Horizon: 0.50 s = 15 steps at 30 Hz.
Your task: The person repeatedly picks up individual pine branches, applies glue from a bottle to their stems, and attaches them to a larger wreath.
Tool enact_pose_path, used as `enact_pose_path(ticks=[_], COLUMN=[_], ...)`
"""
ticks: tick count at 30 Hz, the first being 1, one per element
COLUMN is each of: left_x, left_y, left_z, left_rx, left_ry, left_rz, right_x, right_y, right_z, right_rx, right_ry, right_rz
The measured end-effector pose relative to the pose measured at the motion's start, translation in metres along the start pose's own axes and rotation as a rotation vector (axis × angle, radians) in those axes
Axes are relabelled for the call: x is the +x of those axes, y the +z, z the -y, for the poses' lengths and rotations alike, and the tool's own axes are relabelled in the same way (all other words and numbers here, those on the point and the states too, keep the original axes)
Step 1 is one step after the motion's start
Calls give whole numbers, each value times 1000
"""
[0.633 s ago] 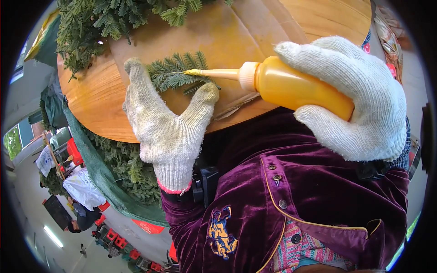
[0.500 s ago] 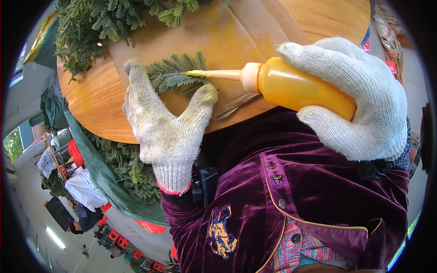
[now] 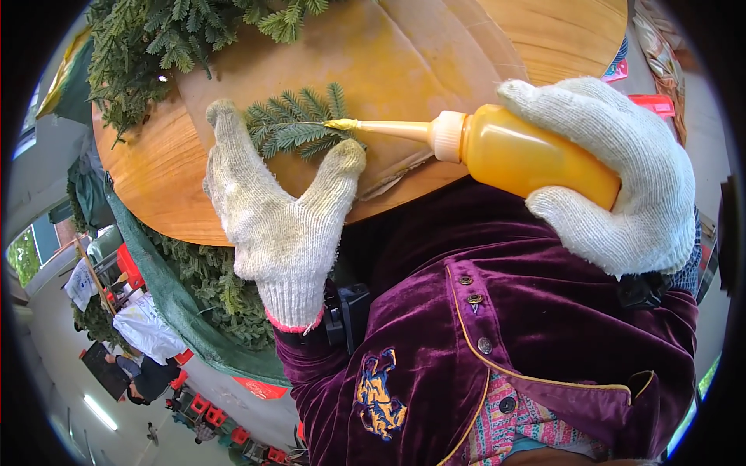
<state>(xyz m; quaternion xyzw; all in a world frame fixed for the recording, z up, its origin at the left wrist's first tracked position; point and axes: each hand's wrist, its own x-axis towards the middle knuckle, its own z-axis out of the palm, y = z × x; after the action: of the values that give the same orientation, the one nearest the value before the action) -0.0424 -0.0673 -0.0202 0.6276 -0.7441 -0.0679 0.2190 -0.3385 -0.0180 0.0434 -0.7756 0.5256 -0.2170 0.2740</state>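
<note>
A small green fir sprig [image 3: 291,124] lies on a brown cardboard sheet [image 3: 435,70]. My left hand [image 3: 276,210], in a whitish knit glove with stained fingertips, is spread around it: the thumb touches its right edge, and a stretched finger lies at its left end. In my right hand [image 3: 629,171], also gloved, is a squeeze bottle [image 3: 532,151] of orange-yellow liquid, tilted nearly flat. Its long nozzle points left, and the yellow-smeared tip is over the sprig's stem end, close to my left thumb. Whether the tip touches the stem is hard to tell.
A heap of fir branches [image 3: 148,46] covers the far left of the wooden table [image 3: 163,179]. More greenery [image 3: 225,287] lies below the table edge beside a green cloth [image 3: 186,326]. Another person [image 3: 151,379] and several red seats are farther off at lower left.
My right hand has drawn the bottle to the right, so the nozzle tip sits farther toward the sprig's right end. My left hand keeps its spread pose around the sprig.
</note>
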Motion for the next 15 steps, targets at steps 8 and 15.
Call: enact_pose_path(ticks=[8,15], left_x=[1,-1], left_y=[1,0], left_z=[0,-1], left_rx=[-13,-34], left_ry=[-24,-77], left_rz=[-9,2], right_x=[-12,-21], right_y=[2,12], right_z=[-10,-21], right_rx=[110,182], right_ry=[-1,12], right_rz=[-18,-35])
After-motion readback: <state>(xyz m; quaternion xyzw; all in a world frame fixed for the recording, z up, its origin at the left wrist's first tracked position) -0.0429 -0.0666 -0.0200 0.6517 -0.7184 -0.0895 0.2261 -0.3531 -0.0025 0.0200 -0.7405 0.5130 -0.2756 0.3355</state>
